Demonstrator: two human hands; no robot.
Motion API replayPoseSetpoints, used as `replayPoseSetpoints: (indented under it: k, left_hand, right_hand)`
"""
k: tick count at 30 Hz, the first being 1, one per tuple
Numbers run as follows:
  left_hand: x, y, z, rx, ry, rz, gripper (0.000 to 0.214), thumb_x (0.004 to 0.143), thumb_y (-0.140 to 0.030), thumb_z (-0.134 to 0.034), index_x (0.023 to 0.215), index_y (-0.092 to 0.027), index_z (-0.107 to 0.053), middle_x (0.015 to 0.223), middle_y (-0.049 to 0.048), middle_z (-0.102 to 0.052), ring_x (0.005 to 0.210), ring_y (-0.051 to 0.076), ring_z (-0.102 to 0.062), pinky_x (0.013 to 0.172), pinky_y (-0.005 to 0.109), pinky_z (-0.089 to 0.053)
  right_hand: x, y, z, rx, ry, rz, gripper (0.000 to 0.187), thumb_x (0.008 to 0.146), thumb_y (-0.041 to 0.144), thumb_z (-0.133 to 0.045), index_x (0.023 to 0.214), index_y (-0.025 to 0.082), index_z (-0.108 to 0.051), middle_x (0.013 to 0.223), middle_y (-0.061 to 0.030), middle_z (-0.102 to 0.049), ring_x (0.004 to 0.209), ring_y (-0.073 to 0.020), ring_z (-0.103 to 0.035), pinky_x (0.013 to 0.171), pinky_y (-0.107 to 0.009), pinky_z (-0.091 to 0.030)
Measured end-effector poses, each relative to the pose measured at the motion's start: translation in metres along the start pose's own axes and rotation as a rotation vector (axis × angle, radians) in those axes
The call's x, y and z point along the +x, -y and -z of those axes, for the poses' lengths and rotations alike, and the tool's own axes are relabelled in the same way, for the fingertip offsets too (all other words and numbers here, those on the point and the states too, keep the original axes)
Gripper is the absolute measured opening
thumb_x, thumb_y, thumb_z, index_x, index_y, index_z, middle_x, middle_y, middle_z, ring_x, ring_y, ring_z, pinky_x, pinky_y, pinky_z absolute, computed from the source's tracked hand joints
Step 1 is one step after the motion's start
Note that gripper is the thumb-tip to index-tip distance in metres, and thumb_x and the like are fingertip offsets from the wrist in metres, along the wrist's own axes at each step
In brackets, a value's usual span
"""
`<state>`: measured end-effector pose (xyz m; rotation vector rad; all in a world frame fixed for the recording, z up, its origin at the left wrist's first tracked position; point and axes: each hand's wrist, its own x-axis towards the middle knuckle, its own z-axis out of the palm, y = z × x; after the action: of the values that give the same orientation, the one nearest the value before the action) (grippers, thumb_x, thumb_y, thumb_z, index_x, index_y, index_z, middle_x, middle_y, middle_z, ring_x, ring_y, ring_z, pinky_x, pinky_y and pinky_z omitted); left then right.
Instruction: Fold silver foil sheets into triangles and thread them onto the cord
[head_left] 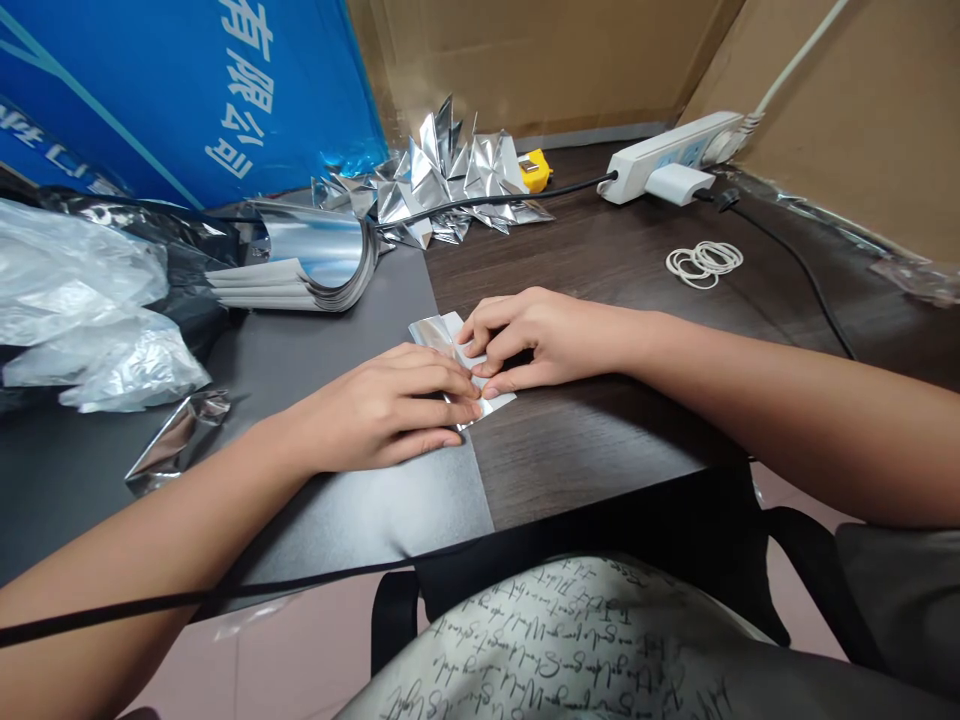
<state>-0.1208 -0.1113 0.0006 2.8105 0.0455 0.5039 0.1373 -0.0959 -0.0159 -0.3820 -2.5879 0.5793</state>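
A small sheet of silver foil paper (433, 330) with a white backing lies folded on the table, across the seam between the grey and dark wood surfaces. My left hand (394, 400) rests on it from the left, fingers stretched out and pressing it down. My right hand (529, 340) comes from the right, its fingers curled and its thumb and fingertips on the white part of the sheet. The fingertips of both hands nearly meet there. Part of the sheet is hidden under my left fingers.
Behind stand a curved stack of foil sheets (341, 290) and a pile of folded foil pieces (442, 180). Yellow tape measure (535, 170), power strip (667, 155) and white rubber bands (703, 264) lie at the right. Clear plastic bags (90, 300) and a foil piece (176, 440) are left.
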Motion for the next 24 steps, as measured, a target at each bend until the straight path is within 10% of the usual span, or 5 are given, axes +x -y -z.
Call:
replayPoseSetpoints:
  k: [24]
  left_hand:
    - [-0.0016, 0.0033, -0.0022, -0.127, -0.043, 0.009, 0.023, 0.095, -0.026, -0.066, 0.117, -0.018, -0.07, 0.115, 0.0111, -0.075, 0.118, 0.023, -0.067, 0.107, 0.043, -0.054]
  right_hand:
    - [0.001, 0.0074, -0.0016, -0.006, -0.031, -0.04, 0.013, 0.089, 0.029, -0.073, 0.085, 0.017, -0.075, 0.094, -0.0051, -0.067, 0.088, -0.0175, -0.065, 0.084, -0.033, -0.051]
